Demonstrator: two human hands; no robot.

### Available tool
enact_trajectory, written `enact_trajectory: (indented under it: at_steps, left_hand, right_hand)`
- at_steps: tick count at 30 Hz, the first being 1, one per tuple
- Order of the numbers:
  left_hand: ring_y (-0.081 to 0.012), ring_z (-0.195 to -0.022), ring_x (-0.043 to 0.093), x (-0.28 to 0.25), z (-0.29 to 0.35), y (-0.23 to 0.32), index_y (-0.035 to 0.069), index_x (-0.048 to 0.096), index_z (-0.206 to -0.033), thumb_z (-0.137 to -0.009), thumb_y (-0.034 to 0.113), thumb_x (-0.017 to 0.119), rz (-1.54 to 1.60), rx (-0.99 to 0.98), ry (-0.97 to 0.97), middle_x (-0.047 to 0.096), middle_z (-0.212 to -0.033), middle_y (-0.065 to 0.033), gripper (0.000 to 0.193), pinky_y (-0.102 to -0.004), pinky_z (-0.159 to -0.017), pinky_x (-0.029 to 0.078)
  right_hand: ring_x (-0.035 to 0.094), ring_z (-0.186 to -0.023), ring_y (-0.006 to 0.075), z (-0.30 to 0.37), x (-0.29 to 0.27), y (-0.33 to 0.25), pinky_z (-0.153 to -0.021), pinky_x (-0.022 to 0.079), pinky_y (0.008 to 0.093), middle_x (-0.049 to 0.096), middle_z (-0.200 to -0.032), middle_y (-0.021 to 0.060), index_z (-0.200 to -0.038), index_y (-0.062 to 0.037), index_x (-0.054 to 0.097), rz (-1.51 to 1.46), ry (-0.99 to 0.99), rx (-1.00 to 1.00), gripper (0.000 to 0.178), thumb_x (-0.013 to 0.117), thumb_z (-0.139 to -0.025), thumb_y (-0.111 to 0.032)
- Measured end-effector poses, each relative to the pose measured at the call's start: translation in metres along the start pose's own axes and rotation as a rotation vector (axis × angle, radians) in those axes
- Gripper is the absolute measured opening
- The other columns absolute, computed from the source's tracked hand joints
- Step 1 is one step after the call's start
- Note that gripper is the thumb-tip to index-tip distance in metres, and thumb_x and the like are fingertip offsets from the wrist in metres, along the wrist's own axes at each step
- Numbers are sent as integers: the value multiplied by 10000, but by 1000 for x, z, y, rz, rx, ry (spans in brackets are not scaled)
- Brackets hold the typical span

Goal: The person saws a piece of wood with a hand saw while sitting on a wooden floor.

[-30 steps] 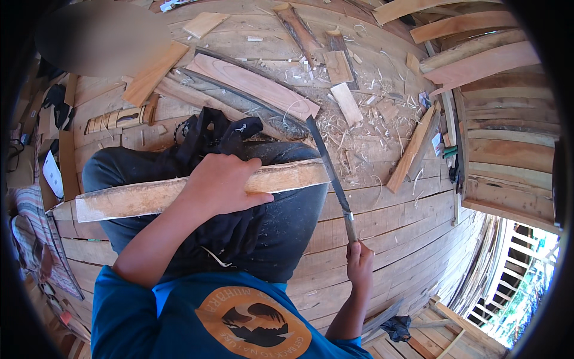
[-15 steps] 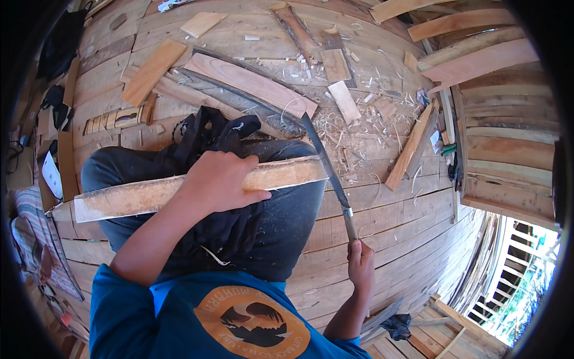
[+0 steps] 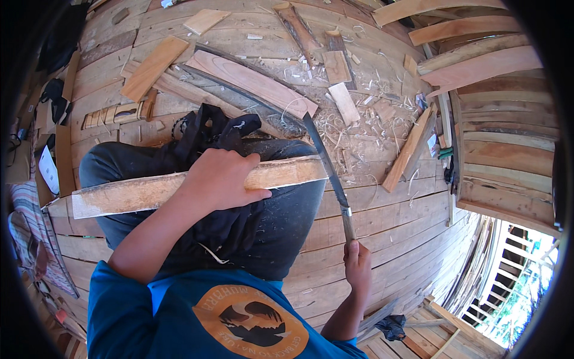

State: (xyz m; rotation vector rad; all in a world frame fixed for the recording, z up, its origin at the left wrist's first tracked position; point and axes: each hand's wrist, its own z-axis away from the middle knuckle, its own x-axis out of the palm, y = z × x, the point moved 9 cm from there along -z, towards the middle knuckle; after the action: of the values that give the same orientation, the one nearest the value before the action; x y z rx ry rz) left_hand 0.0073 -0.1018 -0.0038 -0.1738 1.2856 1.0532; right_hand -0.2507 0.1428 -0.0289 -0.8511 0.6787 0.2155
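Wooden bar (image 3: 287, 172) spans a seated person's lap (image 3: 293, 218), a long blade (image 3: 327, 157) at its 3 o'clock end.
Left hand (image 3: 220, 181) clamps the bar; right hand (image 3: 357, 263), at 4 o'clock, grips the handle (image 3: 348, 227). A loosened left hold could let the bar roll, the blade skid.
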Motion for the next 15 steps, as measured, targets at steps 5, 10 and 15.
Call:
enact_trajectory:
  at_steps: [5, 10, 15]
  left_hand:
    - [-344, -708, 665, 0, 2, -1, 72, 619, -946, -743, 541, 708, 17, -1, 23, 642, -666, -147, 519, -426, -653, 511]
    - [-325, -722, 681, -3, 3, 2, 45, 632, -961, -759, 499, 717, -4, -8, -27, 665, -711, -148, 504, -407, -667, 535]
    - [-333, -722, 675, -1, 2, 0, 57, 618, -945, -746, 497, 722, -6, -15, -13, 656, -697, -146, 493, -420, -662, 524]
  right_hand:
    - [396, -530, 107, -6, 17, 18, -484, 323, 297, 411, -566, 10, -687, -37, 467, -137, -84, 23, 562, 356, -1025, -472]
    - [366, -509, 74, -10, 28, 33, -460, 285, 261, 394, -570, -23, -696, -65, 467, -265, -184, 59, 576, 340, -1016, -527]
    - [339, -506, 61, -10, 30, 30, -456, 264, 250, 371, -575, -41, -707, -74, 465, -303, -182, 52, 568, 340, -1014, -535]
